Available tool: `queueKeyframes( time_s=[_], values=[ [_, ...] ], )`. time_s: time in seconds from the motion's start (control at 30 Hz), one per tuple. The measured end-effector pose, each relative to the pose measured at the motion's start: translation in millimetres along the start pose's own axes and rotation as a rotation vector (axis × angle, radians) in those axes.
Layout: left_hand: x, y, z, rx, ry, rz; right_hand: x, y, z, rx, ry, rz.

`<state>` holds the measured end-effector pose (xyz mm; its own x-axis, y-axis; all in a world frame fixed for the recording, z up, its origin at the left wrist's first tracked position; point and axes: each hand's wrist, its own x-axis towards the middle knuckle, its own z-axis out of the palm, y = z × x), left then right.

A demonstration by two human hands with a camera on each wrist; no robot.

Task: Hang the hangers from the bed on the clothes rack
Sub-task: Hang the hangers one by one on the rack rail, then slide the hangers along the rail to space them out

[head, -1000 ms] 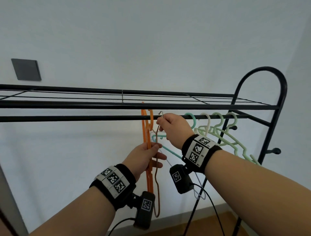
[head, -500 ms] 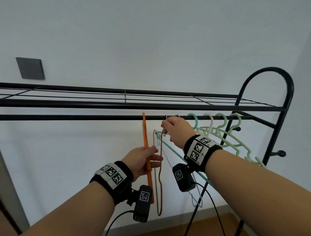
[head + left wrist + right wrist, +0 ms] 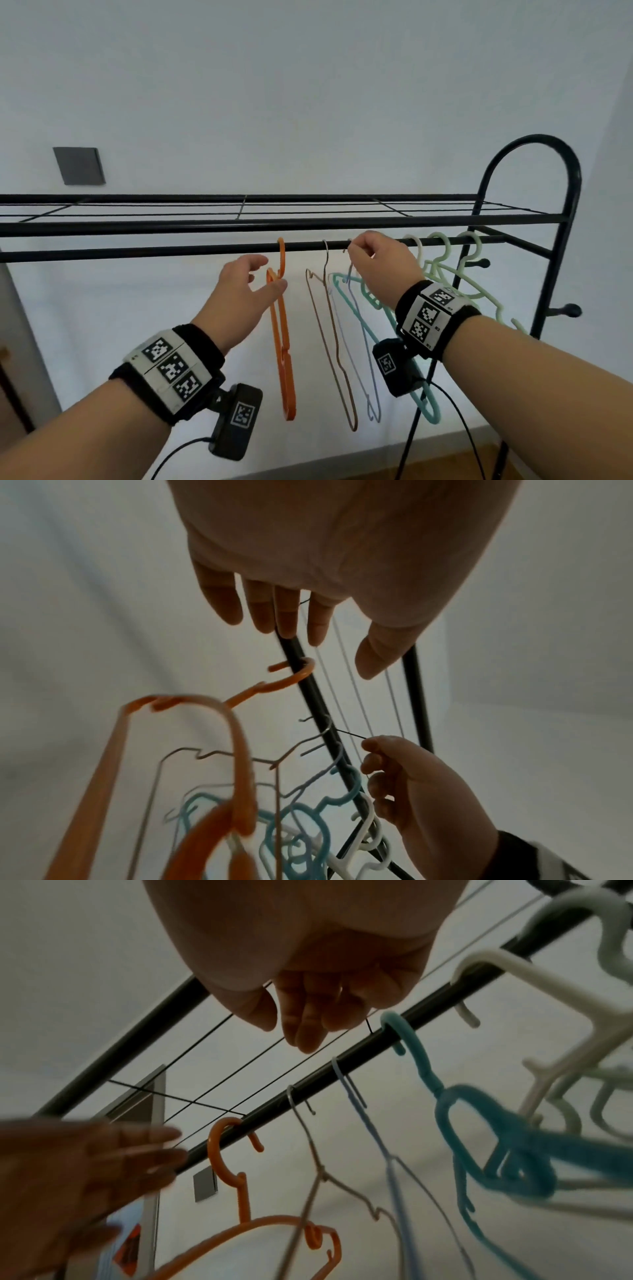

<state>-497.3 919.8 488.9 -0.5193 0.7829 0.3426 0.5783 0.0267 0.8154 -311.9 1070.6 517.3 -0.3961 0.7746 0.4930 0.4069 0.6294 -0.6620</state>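
Since a second ago your left hand (image 3: 239,294) has let go of the orange hanger (image 3: 281,329): its fingers are now spread and relaxed just beside it, the thumb still close to the neck, and the hook sits over the lower rail (image 3: 137,251) of the clothes rack (image 3: 561,192). Then you were still gripping that hanger below the rail. The brown wire hanger (image 3: 330,342) has also gone from your right hand (image 3: 380,263) onto the rail, and it hangs free between the orange one and the pale blue wire hanger (image 3: 359,346). Your right hand has shifted along to the right, and its fingers are curled at the rail beside the blue hook; the right wrist view shows them bent together, but you cannot tell from these views whether they pinch a hook or only touch it.

So two more hangers look placed. To the right hang a teal hanger (image 3: 416,373) and a cluster of pale green and white hangers (image 3: 455,274). The bed is out of view, so how many remain cannot be told.

Above the rail runs a wire shelf (image 3: 308,209). Behind is a plain white wall (image 3: 308,85) with a grey panel (image 3: 79,166); a strip of wooden floor (image 3: 445,462) shows below
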Motion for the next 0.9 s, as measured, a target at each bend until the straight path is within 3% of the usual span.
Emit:
queueKeyframes(
  time_s=[0.17, 0.27, 0.4, 0.5, 0.63, 0.9],
  values=[
    [14, 44, 8, 0.333, -0.037, 0.255, 8, 8, -12, -0.463, 0.003, -0.273],
    [28, 64, 32, 0.678, -0.070, 0.293, 15, 12, -14, -0.678, -0.112, -0.224],
    [44, 67, 64, 1.041, -0.116, 0.337, 16, 21, -9, -0.684, -0.221, -0.128],
    [48, 56, 77, 1.127, -0.132, 0.264, 14, 26, -5, -0.666, -0.286, -0.099],
    [43, 40, 74, 1.155, -0.089, 0.224, 12, 28, -3, -0.713, -0.276, -0.189],
    [38, 11, 9, 1.165, -0.075, 0.163, 7, 1, 26, -0.684, -0.293, -0.257]
  ],
)
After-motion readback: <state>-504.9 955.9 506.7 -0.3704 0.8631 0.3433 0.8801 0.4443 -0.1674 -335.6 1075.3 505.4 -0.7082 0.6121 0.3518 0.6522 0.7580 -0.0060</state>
